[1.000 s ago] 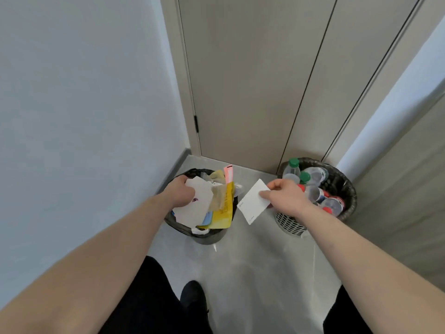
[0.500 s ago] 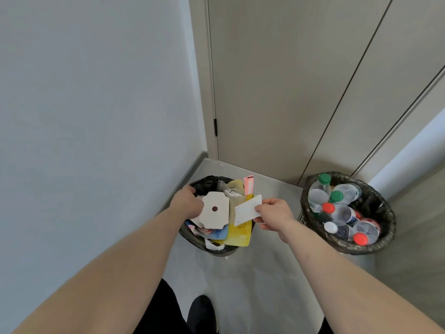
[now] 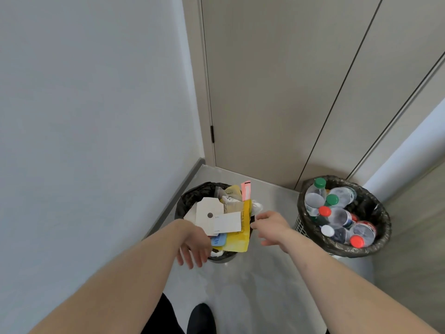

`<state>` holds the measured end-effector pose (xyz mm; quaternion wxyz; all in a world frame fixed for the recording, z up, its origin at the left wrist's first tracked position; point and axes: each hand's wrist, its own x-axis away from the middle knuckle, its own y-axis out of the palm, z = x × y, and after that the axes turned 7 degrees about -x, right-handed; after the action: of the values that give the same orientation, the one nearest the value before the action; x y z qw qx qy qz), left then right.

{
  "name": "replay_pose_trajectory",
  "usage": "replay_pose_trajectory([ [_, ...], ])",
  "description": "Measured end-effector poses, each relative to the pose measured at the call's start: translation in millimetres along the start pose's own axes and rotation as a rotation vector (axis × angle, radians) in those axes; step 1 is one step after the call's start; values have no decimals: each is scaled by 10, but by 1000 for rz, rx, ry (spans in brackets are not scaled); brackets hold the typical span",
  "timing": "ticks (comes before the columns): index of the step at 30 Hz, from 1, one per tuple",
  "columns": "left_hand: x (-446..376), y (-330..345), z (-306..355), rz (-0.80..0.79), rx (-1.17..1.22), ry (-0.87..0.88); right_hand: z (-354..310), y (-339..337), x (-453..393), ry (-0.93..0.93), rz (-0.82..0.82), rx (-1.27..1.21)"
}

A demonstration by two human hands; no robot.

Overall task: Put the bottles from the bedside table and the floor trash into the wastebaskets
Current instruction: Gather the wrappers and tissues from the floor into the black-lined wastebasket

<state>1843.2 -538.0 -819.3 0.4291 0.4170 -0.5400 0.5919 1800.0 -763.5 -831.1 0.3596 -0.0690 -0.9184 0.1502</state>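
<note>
Both hands were empty when I looked. The left hand [image 3: 192,247] hung with the fingers spread and pointing down, in front of the near rim of the left wastebasket [image 3: 190,201], and it held nothing. The right hand [image 3: 271,224] was also loose, fingers apart, just beside the right edge of the same basket, near a black strip at the yellow bag [image 3: 240,235]; I could not tell if the fingertips touched it.

On top of the trash in this basket lay a white card [image 3: 227,222], flat, and it overlapped a bigger white cardboard piece with a dark round hole [image 3: 208,213]. Under them I saw the yellow bag hanging over the front rim, a blue piece [image 3: 218,240] beside it, and a pink strip [image 3: 245,191] standing upright at the back. The basket had a black liner and stood in the corner, close to the grey wall [image 3: 96,116].

The right wastebasket [image 3: 375,247], a mesh one with a black liner, stood well apart to the right, near the beige door panels [image 3: 277,92]. Inside it were the bottles [image 3: 342,215], clear plastic, with green, red and white caps, piled together. Between the baskets was the grey floor [image 3: 265,285]. At the bottom I saw a dark shoe [image 3: 201,318].
</note>
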Motion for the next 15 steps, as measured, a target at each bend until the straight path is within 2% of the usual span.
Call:
replay_pose_trajectory([
  [7,172,87,256,23,-375,-103,72,-146,11,16,-47,98],
  [10,109,94,302,85,-381,-107,90,-158,-27,16,-51,101],
  [15,-30,107,370,-4,-400,-101,145,-170,-98,18,-58,111],
])
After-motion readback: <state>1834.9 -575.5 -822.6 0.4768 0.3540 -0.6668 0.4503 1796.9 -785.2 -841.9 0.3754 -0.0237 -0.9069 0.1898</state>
